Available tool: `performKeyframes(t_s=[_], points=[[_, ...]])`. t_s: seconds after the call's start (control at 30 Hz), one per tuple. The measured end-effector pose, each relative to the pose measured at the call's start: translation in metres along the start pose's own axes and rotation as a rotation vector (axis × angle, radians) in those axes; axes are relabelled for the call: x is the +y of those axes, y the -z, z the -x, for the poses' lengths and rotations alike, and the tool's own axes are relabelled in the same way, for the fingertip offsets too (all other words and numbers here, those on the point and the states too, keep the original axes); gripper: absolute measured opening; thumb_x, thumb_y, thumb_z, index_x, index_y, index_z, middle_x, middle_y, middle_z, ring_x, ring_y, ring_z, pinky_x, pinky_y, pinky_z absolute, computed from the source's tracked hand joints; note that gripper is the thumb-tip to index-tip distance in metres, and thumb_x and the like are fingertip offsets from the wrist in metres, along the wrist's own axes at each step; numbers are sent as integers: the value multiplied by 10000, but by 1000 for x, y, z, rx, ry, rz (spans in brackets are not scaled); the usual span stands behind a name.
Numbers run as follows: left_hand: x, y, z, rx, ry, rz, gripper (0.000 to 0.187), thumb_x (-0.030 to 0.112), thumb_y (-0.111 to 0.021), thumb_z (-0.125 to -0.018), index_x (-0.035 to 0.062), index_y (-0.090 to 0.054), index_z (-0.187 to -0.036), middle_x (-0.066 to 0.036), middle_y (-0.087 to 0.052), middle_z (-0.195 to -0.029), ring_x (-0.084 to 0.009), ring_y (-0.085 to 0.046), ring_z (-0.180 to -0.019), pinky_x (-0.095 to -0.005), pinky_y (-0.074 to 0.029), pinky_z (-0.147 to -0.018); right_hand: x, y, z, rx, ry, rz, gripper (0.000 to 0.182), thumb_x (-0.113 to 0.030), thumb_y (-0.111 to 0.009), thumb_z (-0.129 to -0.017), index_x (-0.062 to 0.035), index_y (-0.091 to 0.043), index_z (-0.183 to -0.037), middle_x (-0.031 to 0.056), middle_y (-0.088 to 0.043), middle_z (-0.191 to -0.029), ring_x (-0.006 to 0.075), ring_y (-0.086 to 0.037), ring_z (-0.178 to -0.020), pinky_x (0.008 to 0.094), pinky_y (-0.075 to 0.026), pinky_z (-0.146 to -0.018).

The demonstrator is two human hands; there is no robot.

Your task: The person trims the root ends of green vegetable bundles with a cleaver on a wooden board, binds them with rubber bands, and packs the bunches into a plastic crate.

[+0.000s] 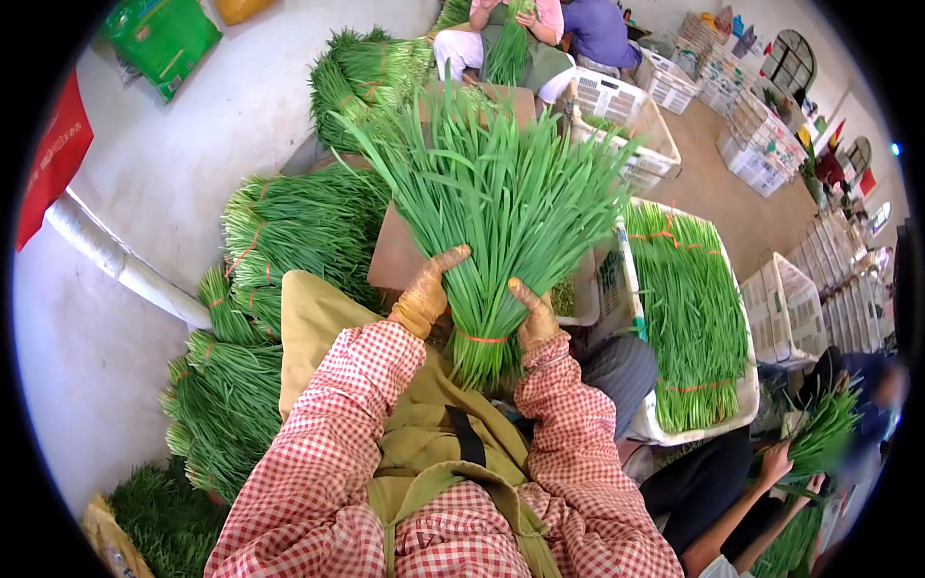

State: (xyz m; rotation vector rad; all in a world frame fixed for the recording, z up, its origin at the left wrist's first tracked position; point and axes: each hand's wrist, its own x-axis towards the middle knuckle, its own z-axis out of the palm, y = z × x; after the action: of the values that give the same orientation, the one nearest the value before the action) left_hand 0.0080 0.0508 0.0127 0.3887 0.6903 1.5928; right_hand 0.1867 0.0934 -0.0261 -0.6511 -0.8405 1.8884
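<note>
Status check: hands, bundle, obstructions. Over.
Left fingers and right fingers gripping leafy green bundle. Leaves fanned out. Orange band around lower part. No obstruction visible.

Mount: one camera, on the head of that person [453, 539]. Aim: forward and steeply down. Range: close to the left hand [421, 297] and right hand [536, 316], mid-view; farther to stacked crates [757, 130] at 2 o'clock and floor [222, 144] at 10 o'clock.

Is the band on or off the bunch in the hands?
On: an orange band crosses the green bunch near its lower end, where the stems gather; the leaves above fan out.
</note>
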Motion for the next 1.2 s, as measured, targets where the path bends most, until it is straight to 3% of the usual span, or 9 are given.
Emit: performKeyframes(t_s=[0.23,0.33,0.5,0.63,0.67,0.9,1.1,1.13,1.2], points=[[3,-23,7,179,-85,-321,610,249,-773,-802,2,-506,-1292,-82,-634,-1138,-241,-589,-1094,-346,-446,-1006,-3,-7,4,74,-48,21,866,-216,-840,-724,-50,-362,-1427,109,-486,-1353,289,-461,-1248,446,-399,-1037],[-11,-23,15,125,-250,-578,971,336,-802,-763,-30,-217,-1446,-141,-597,-1190,-247,-572,-1120,-331,-406,-1040,-4,-21,5,46,99,15,448,22,-659,-852,-5,-516,-1276,75,-595,-1202,215,-579,-1085,336,-466,-944],[-22,-1,-13,187,-213,-604,1299,204,-863,-685,-71,142,-1461,-222,-487,-1319,-279,-519,-1188,-332,-407,-1040,0,-35,13,-57,142,174,578,-85,-755,-793,-6,-498,-1304,64,-571,-1219,211,-547,-1108,327,-428,-984],[7,30,-10,-8,193,-399,852,287,-832,-736,-34,-383,-1386,-162,-569,-1251,-261,-581,-1086,-344,-480,-961,-4,-34,17,-18,17,189,687,-120,-777,-783,-16,-425,-1364,86,-547,-1252,245,-520,-1167,385,-443,-1000],[1,35,-9,-22,69,-348,648,248,-807,-758,-24,-521,-1272,-146,-613,-1179,-245,-595,-1065,-356,-489,-952,-4,-31,18,-31,-68,88,713,-140,-779,-787,-17,-403,-1380,101,-533,-1274,263,-509,-1191,416,-445,-1013],[-13,28,15,118,58,-161,544,210,-761,-772,-36,-562,-1215,-147,-647,-1107,-258,-631,-985,-383,-518,-907,24,5,16,-79,-334,-140,721,-246,-755,-828,-12,-388,-1402,140,-511,-1346,314,-488,-1240,489,-427,-1047],[-36,43,6,285,34,-203,558,179,-769,-748,-21,-557,-1223,-133,-615,-1154,-252,-590,-1036,-385,-490,-909,11,49,6,108,-554,628,872,-616,-665,-807,33,-460,-1352,160,-549,-1302,277,-519,-1204,421,-416,-1032],[-38,42,6,247,1,-181,571,178,-775,-744,-16,-549,-1231,-129,-605,-1165,-252,-577,-1053,-386,-480,-921,-5,35,15,171,-399,846,941,-753,-589,-765,51,-557,-1252,155,-653,-1094,254,-634,-983,368,-504,-879],[-39,38,8,232,-38,-190,594,180,-779,-743,-11,-527,-1246,-111,-593,-1172,-249,-567,-1057,-386,-472,-930,-16,45,22,352,-277,1071,588,-542,-610,-880,11,-662,-1072,88,-675,-851,140,-624,-690,280,-504,-609]])
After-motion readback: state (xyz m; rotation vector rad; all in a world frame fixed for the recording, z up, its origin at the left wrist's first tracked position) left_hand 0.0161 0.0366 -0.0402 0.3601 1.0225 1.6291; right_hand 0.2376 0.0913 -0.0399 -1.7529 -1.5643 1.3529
